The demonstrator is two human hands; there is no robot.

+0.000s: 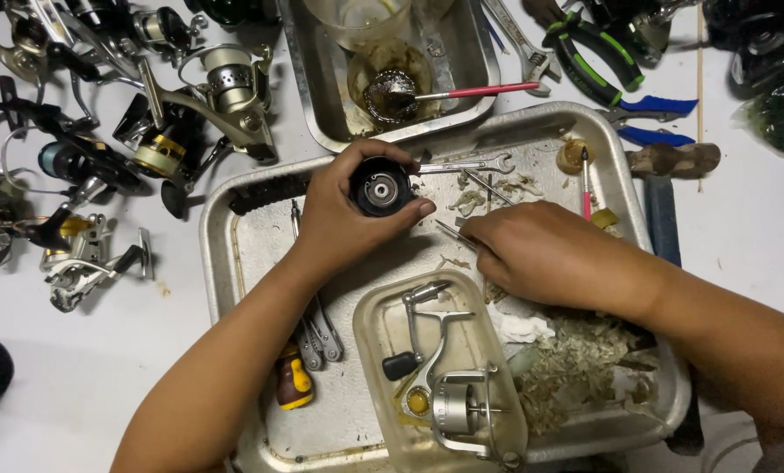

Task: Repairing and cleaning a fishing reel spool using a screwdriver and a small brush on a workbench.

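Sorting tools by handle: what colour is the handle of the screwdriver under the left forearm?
Yellow and dark red on the screwdriver, seen in the head view.

Black spool [381, 187], silver tray [226, 229], pink-handled brush [488, 89], blue pliers [650, 118], yellow screwdriver handle [295, 378].

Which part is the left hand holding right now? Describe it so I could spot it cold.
Start at the big metal tray in the middle. Near its upper edge, the left hand grips a round black spool, the only black disc there, with a shiny silver hub facing up.
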